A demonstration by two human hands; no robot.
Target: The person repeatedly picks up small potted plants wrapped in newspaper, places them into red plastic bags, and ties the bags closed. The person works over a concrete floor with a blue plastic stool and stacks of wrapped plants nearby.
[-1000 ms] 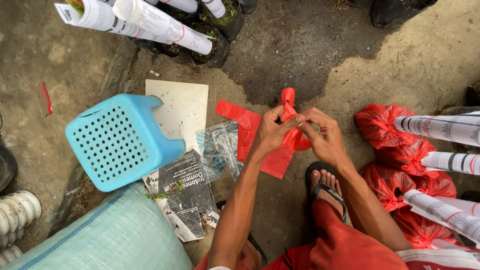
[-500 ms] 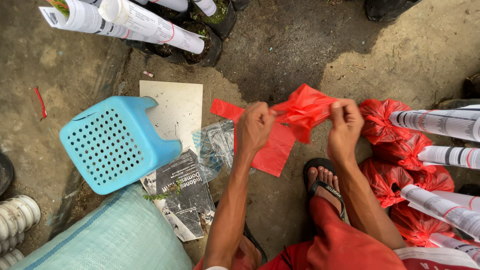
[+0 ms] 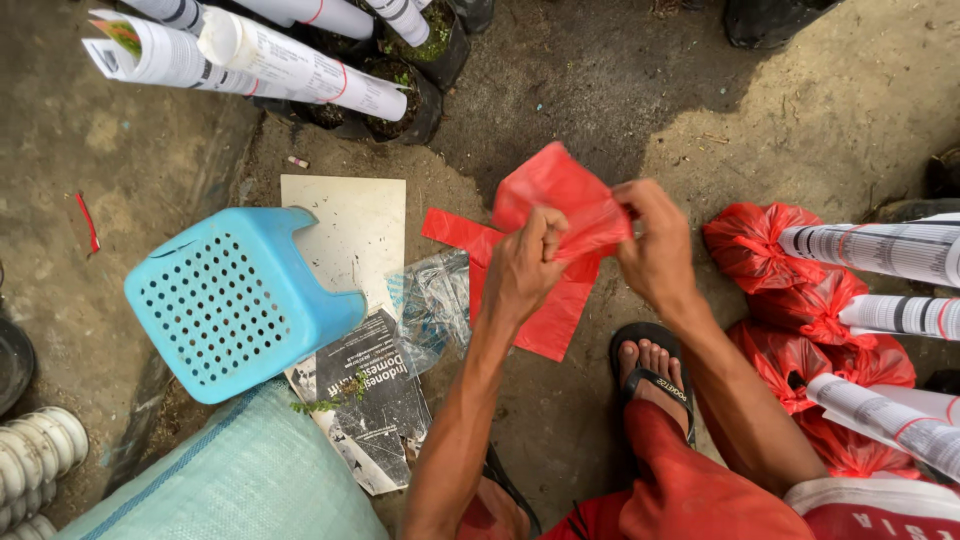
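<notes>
Bare, patchy ground of packed dirt and worn concrete fills the view, littered with scraps. At the centre of the frame, the left hand and right hand both pinch a thin red plastic bag, fingers closed on its upper edge and drawing it apart between them. The bag hangs above a loose stack of flat red plastic bags lying on the ground just below the hands.

To judge by its crumpled folds, the film is very light, limp and somewhat slick, easily torn if yanked; it is best taken at the rim, near the mouth, with fingertip pinches.

At the left sits a light blue perforated plastic stool, tipped over, beside a pale square board and a black-and-white printed magazine. A crinkled clear plastic sheet lies between the magazine and the flat bags. Along the right edge, filled red bags hold plants wrapped in rolled printed paper; similar paper rolls stand in black pots at the upper left. A foot in a black sandal rests lower centre.
</notes>
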